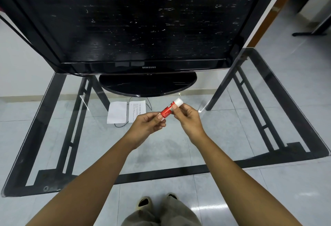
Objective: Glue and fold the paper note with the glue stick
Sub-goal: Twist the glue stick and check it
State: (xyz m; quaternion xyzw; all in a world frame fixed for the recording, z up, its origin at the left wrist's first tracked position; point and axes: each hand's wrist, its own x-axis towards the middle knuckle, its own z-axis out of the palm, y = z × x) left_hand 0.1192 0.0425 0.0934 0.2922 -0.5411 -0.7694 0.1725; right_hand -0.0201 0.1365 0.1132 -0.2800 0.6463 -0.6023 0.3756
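Observation:
A red glue stick [167, 111] with a white cap [179, 102] is held in the air above the glass table, tilted up to the right. My left hand [148, 123] pinches its lower red end. My right hand [188, 118] grips it near the capped end. Two paper notes lie flat on the glass just beyond my hands: a blank white one [116, 112] on the left and a printed one [137, 108] on the right, partly hidden by my left hand.
A large black television [136, 21] on an oval stand [147, 85] fills the back of the glass table [232, 136], which has a black frame. A thin black cable [149, 105] runs near the notes. My feet show below the table's near edge.

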